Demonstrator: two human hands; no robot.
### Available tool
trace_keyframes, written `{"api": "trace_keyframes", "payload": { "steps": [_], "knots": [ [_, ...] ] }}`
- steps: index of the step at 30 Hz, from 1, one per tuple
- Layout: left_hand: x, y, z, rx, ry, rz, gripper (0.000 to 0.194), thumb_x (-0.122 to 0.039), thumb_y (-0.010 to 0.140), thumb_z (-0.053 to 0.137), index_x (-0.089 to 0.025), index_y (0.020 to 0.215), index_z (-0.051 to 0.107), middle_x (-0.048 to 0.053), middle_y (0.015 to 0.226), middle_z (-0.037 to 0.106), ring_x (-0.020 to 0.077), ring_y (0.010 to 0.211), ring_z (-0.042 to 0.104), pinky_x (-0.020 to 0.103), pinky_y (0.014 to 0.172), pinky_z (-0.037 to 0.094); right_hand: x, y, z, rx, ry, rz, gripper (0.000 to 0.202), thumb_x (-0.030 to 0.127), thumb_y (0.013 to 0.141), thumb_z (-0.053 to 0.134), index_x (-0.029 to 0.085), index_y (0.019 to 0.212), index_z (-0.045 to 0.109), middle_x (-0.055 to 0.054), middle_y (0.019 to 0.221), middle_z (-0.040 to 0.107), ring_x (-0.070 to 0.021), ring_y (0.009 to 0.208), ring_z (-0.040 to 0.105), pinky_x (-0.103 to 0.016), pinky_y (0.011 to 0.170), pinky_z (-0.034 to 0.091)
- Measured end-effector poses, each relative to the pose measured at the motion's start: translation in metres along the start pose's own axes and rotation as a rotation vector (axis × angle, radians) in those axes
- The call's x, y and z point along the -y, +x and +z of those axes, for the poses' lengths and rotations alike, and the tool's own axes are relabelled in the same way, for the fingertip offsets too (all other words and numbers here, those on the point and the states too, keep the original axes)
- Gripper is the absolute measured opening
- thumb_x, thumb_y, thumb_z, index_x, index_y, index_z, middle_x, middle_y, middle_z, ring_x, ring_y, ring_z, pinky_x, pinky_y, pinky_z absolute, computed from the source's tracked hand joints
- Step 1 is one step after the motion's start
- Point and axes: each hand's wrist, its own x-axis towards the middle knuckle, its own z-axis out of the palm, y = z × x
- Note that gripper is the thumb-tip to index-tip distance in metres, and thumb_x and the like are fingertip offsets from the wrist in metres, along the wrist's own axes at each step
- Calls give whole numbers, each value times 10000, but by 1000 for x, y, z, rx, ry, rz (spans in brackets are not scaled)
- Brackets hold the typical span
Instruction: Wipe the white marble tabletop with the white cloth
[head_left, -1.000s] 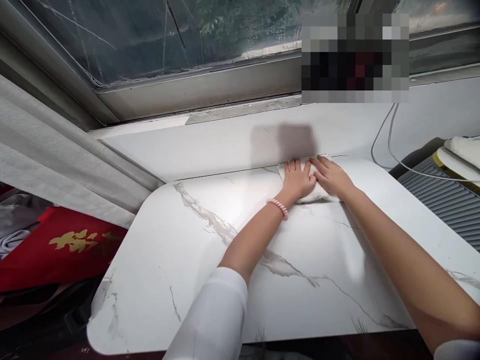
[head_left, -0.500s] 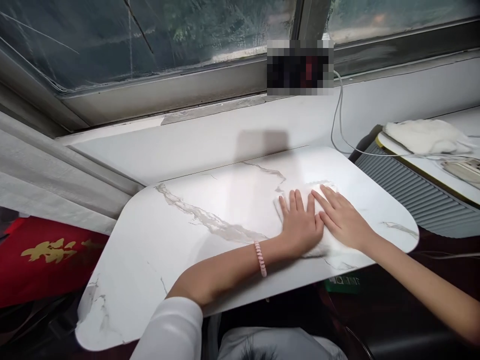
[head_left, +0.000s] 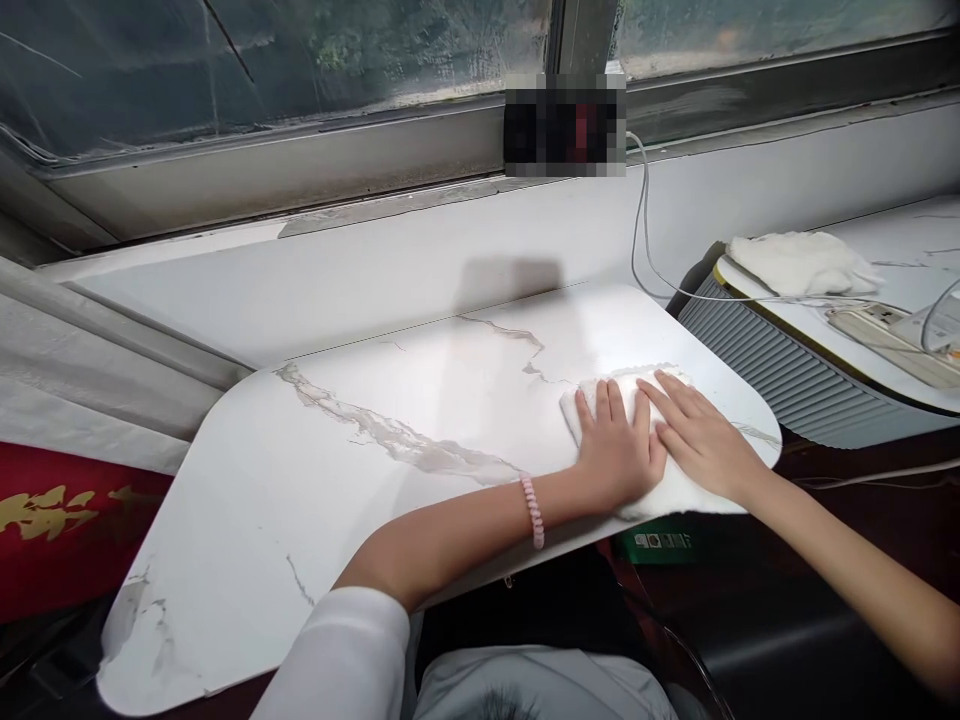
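Note:
A white cloth (head_left: 676,494) lies flat on the white marble-patterned tabletop (head_left: 360,390), near its right end, with its lower part at the front edge. My left hand (head_left: 616,445) rests palm down on the cloth, fingers stretched out and somewhat spread. A pink beaded or coiled band (head_left: 532,512) circles my left wrist. Beside it, my right hand (head_left: 697,430) presses on the cloth too, its fingers long and flat. The two hands touch or nearly touch at the thumbs. Both palms hide much of the cloth.
A blurred-out object (head_left: 565,130) stands on the window sill, with a white cable (head_left: 646,220) running down rightward. On the right, a ribbed-side table (head_left: 750,335) carries another white cloth (head_left: 802,263) and a power strip (head_left: 892,340). A curtain (head_left: 90,370) hangs at the left.
Both hands have slid the cloth rightward along the tabletop, closer to its right end. The camera view has turned slightly to the right.

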Motion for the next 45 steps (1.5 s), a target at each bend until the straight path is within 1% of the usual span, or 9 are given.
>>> {"api": "trace_keyframes", "payload": {
  "steps": [6, 13, 17, 22, 26, 30, 35, 40, 45],
  "knots": [
    [23, 92, 10, -12, 6, 4, 539, -367, 965, 366, -153, 1459, 354, 205, 1509, 351, 328, 1426, 265, 592, 1132, 195, -48, 77, 5, -6, -24, 51, 556, 284, 951, 281, 113, 1469, 390, -144, 1551, 341, -283, 1434, 290, -495, 1152, 294],
    [54, 183, 16, 2, 19, -61, 536, -373, 973, 323, -179, 1472, 349, 171, 1513, 352, 299, 1429, 259, 566, 1151, 166, -91, 167, 14, -8, 3, 53, 552, 286, 949, 285, 132, 1468, 393, -130, 1543, 360, -261, 1427, 305, -440, 1176, 254],
    [75, 211, 13, 37, 20, -83, 551, -381, 970, 307, -197, 1489, 315, 142, 1529, 342, 274, 1433, 255, 540, 1164, 153, -93, 200, 16, -21, 15, 67, 548, 278, 952, 291, 121, 1468, 390, -156, 1536, 364, -277, 1421, 311, -435, 1164, 262],
    [88, 218, 6, 83, 17, -91, 549, -398, 984, 259, -211, 1499, 294, 124, 1560, 300, 268, 1455, 213, 530, 1167, 139, -84, 215, 15, -19, 9, 98, 549, 271, 951, 299, 112, 1467, 396, -175, 1528, 371, -301, 1408, 330, -450, 1144, 287],
    [84, 202, 6, 73, 44, -104, 553, -386, 991, 261, -188, 1507, 285, 152, 1558, 298, 297, 1457, 201, 552, 1158, 140, -77, 201, 17, -41, -3, 66, 553, 296, 957, 289, 122, 1473, 387, -152, 1546, 348, -302, 1417, 314, -465, 1146, 283],
    [70, 164, 6, 53, 69, -100, 555, -386, 996, 268, -174, 1508, 285, 178, 1554, 299, 318, 1454, 207, 574, 1150, 146, -62, 166, 20, -57, -29, 26, 554, 293, 953, 283, 120, 1469, 386, -151, 1548, 343, -310, 1418, 316, -509, 1135, 291],
    [44, 84, 2, 35, 81, -84, 564, -380, 999, 270, -139, 1509, 277, 223, 1540, 305, 354, 1444, 227, 591, 1138, 172, -23, 93, 16, -73, -43, -25, 556, 315, 967, 249, 148, 1486, 353, -142, 1554, 336, -302, 1433, 287, -529, 1132, 293],
    [22, -10, -12, 37, 105, -44, 589, -385, 994, 270, -107, 1512, 251, 256, 1528, 306, 404, 1432, 232, 638, 1110, 208, 35, 12, 11, -129, -72, -60, 549, 299, 971, 274, 131, 1488, 352, -180, 1534, 358, -312, 1425, 302, -509, 1129, 319],
    [20, -68, -28, 83, 130, 6, 602, -386, 987, 286, -94, 1513, 254, 258, 1534, 290, 414, 1438, 203, 648, 1109, 213, 81, -31, 12, -232, -44, -73, 683, 243, 946, 335, 224, 1571, 63, -140, 1582, 268, -319, 1433, 280, -544, 1109, 346]
  ]
}}
